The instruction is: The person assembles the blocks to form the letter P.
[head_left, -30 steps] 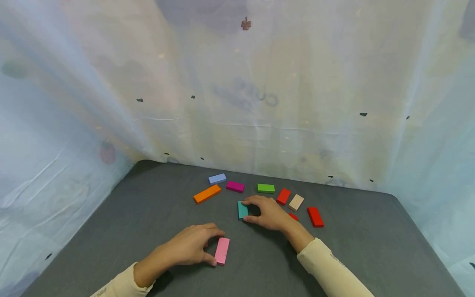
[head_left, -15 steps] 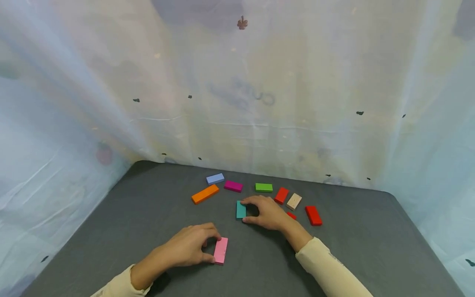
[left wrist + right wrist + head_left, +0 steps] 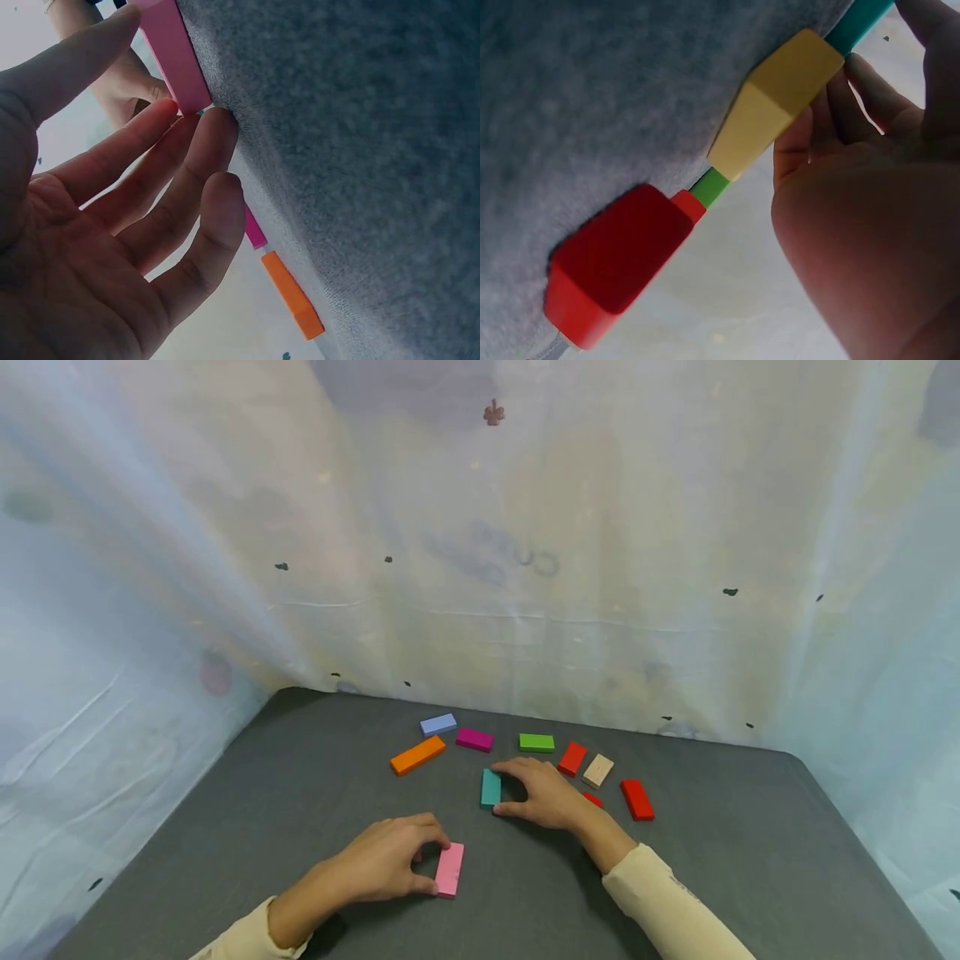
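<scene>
On the grey table, my left hand [image 3: 382, 860] pinches a pink block [image 3: 450, 870] by its two ends, thumb at the near end and fingertip at the far one. The left wrist view shows the thumb and fingertips touching this pink block [image 3: 176, 56], the other fingers loosely bent. Farther up and to the right, my right hand [image 3: 543, 793] pinches a teal block [image 3: 491, 789] the same way. Both blocks lie flat, apart from each other. In the right wrist view the teal block [image 3: 859, 26] is partly cut off by the frame edge.
Behind the hands lie an orange block [image 3: 417, 755], a light blue block [image 3: 438, 725], a magenta block [image 3: 475, 740] and a green block [image 3: 536, 743]. Near the right forearm are red blocks [image 3: 637, 800], one partly hidden, and a wooden block [image 3: 597, 771]. A pale curtain [image 3: 480, 568] hangs behind.
</scene>
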Available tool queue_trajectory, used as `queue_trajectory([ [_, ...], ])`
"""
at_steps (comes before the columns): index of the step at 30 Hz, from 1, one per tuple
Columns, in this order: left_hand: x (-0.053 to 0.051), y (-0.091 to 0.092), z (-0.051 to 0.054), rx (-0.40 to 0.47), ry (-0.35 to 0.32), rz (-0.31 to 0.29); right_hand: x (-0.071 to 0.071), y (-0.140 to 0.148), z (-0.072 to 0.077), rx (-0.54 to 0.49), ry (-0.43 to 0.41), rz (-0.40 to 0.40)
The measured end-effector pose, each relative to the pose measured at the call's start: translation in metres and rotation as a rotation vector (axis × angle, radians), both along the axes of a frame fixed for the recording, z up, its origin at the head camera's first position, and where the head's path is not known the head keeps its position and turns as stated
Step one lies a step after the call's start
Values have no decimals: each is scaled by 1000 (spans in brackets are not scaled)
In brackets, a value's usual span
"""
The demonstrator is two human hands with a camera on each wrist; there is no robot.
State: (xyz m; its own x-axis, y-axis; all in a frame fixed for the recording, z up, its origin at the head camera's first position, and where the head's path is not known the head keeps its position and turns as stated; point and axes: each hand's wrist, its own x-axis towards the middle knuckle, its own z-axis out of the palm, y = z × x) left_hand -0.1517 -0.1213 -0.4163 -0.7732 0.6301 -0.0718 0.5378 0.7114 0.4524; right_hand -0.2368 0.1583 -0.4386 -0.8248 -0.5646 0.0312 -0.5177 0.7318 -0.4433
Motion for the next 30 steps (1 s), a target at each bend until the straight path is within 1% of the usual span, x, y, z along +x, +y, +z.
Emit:
queue_trajectory([
  [4,1,-1,-1,0,6,6,0,-1,-1,10,-19,2],
  [8,2,-1,-2,8,20,5,0,0,0,1,-9,2],
  [12,3,-1,-1,-19,39,-2,-1,-1,1,2,-10,-2],
  [15,6,-3,0,-35,51,-14,0,-2,1,9,-12,-1],
  [17,10,-5,2,-32,68,-28,-1,-2,0,8,-8,0],
  [19,13,-7,4,-45,84,-60,-1,-2,0,11,-6,-2],
  [22,18,-8,7,-99,109,-124,-2,-1,0,16,-14,-7],
  [24,20,-8,8,-137,112,-157,-2,0,1,17,-21,-12],
  [26,22,-8,7,-157,112,-171,-2,0,1,13,-28,-15],
  [30,23,-9,6,-161,98,-166,0,1,1,4,-28,-12],
])
